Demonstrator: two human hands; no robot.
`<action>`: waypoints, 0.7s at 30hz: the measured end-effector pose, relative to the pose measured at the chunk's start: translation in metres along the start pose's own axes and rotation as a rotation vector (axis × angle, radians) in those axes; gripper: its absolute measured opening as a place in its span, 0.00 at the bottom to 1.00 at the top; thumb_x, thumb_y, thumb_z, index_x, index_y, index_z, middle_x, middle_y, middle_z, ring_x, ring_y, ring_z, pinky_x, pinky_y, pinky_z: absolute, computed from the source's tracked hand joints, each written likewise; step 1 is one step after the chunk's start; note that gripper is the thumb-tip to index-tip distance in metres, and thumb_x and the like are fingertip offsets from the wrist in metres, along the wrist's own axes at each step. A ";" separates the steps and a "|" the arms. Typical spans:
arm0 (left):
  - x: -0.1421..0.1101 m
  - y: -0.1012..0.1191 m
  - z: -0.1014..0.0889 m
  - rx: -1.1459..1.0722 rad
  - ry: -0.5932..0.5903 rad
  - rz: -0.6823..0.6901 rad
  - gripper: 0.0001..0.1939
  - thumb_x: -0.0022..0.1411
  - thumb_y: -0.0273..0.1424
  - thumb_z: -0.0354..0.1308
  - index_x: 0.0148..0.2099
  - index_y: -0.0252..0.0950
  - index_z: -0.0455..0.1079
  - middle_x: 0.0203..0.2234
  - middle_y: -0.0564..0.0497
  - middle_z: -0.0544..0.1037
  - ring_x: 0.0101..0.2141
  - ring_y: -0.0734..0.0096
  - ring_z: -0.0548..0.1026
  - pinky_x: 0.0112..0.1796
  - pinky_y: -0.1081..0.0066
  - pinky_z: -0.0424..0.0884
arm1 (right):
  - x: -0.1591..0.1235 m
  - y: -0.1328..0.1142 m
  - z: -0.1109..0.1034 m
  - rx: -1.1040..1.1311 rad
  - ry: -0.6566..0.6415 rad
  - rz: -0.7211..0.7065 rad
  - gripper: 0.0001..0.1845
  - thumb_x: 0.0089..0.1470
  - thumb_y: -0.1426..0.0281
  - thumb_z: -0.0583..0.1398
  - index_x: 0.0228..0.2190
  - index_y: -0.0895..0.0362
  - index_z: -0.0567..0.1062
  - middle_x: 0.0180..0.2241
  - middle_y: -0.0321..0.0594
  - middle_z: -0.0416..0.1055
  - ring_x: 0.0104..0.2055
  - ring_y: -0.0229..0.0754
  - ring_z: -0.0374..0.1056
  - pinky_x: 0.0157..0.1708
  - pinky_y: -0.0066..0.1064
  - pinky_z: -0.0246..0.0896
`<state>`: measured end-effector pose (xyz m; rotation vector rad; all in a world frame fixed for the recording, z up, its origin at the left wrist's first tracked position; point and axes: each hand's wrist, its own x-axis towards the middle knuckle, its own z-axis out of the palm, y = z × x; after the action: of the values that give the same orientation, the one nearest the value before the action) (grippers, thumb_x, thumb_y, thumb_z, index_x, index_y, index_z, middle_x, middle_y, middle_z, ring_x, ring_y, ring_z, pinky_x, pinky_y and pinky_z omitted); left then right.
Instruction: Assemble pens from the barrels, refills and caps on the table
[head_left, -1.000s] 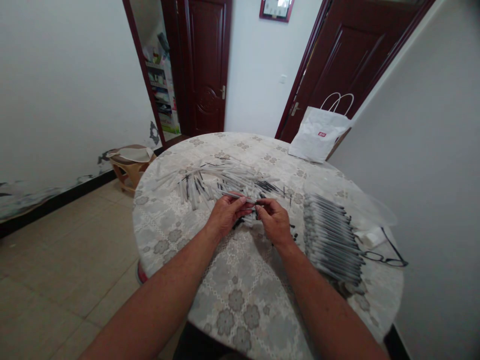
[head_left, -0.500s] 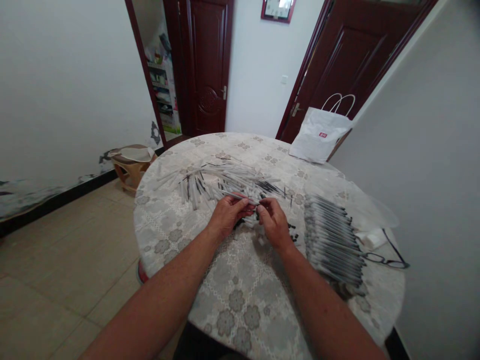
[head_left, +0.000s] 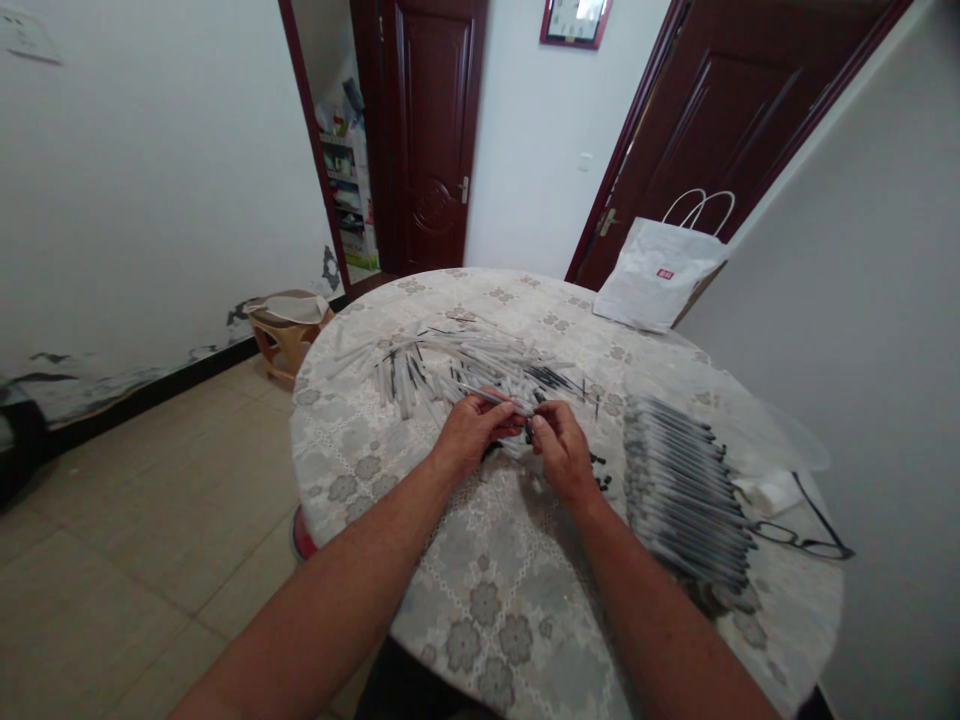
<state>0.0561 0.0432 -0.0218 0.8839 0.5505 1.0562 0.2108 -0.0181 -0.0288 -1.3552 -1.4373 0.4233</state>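
My left hand (head_left: 478, 432) is closed round a slim whitish pen barrel (head_left: 487, 393), which points up and to the left. At the barrel's near end the fingers of my right hand (head_left: 561, 447) are pinched together. Something small and dark shows by those fingertips, too small to make out. Loose whitish tubes (head_left: 409, 375) and thin black sticks (head_left: 551, 376) lie spread behind my hands. Small black pieces (head_left: 602, 483) lie beside my right wrist. A neat row of pens (head_left: 686, 490) with dark ends is stacked right of my right forearm.
The round table carries a patterned cloth (head_left: 480, 600). Glasses (head_left: 802, 540) and a white roll (head_left: 772, 492) lie at its right edge, near clear plastic (head_left: 787, 430). A white paper bag (head_left: 660, 275) stands at the back right. A wooden stool (head_left: 289, 335) is on the floor at left.
The whole view has shifted slightly, so everything appears further right. Both hands stay together at the pen barrel, with only slight finger movement.
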 end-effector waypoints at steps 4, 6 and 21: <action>-0.001 0.001 0.000 0.004 -0.004 -0.010 0.18 0.52 0.33 0.73 0.41 0.33 0.71 0.33 0.46 0.83 0.34 0.64 0.83 0.37 0.66 0.80 | 0.000 -0.001 0.000 -0.054 -0.036 0.018 0.16 0.68 0.58 0.52 0.33 0.53 0.70 0.25 0.32 0.67 0.28 0.41 0.64 0.31 0.32 0.58; -0.001 0.001 0.000 0.010 -0.018 -0.016 0.17 0.53 0.33 0.72 0.41 0.33 0.71 0.34 0.46 0.82 0.34 0.64 0.83 0.37 0.65 0.80 | 0.000 0.000 0.001 -0.047 -0.047 0.027 0.21 0.69 0.57 0.49 0.28 0.53 0.68 0.23 0.33 0.65 0.27 0.41 0.62 0.30 0.32 0.56; 0.000 -0.001 0.001 0.014 -0.019 -0.021 0.18 0.53 0.33 0.72 0.41 0.34 0.70 0.33 0.46 0.82 0.33 0.64 0.83 0.36 0.66 0.80 | -0.002 0.001 0.002 -0.018 -0.033 0.039 0.20 0.70 0.58 0.48 0.28 0.52 0.66 0.22 0.32 0.64 0.26 0.40 0.61 0.29 0.33 0.55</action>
<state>0.0569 0.0428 -0.0219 0.8979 0.5502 1.0252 0.2093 -0.0189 -0.0310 -1.3980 -1.4470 0.4615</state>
